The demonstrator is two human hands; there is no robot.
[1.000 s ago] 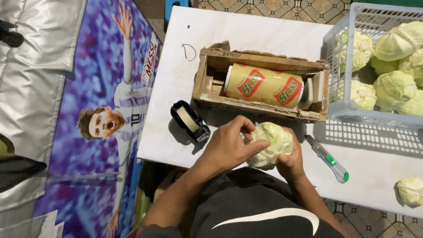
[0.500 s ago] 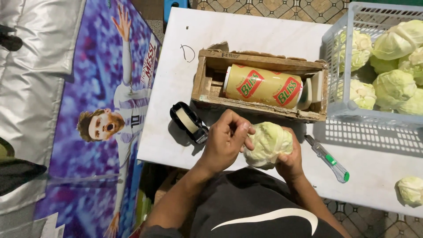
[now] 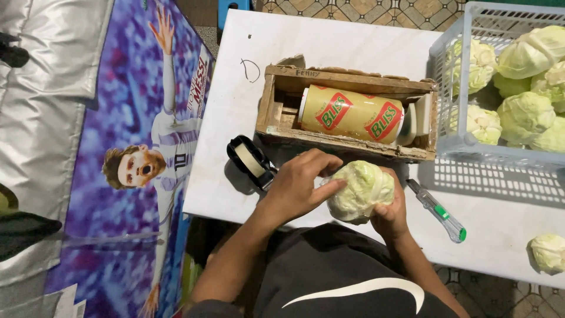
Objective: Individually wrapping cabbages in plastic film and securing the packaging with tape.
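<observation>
Your hands meet on the cabbage (image 3: 360,189), held just in front of the wooden crate (image 3: 347,115), above the near edge of the white desk (image 3: 329,44). Your left hand (image 3: 297,185) lies curled over the cabbage's left side, fingers (image 3: 329,188) pressed on the leaves. Your right hand (image 3: 391,215) cups it from below and right, closed around it. Inside the crate lies a yellow roll (image 3: 350,113) on its side. Left of the crate's front sits a black tape dispenser (image 3: 250,162); right of the cabbage lies a green-handled knife (image 3: 438,211). Right of the crate stands a plastic basket (image 3: 456,144) of cabbages, and one loose cabbage (image 3: 547,252) lies on the desk in front of it
</observation>
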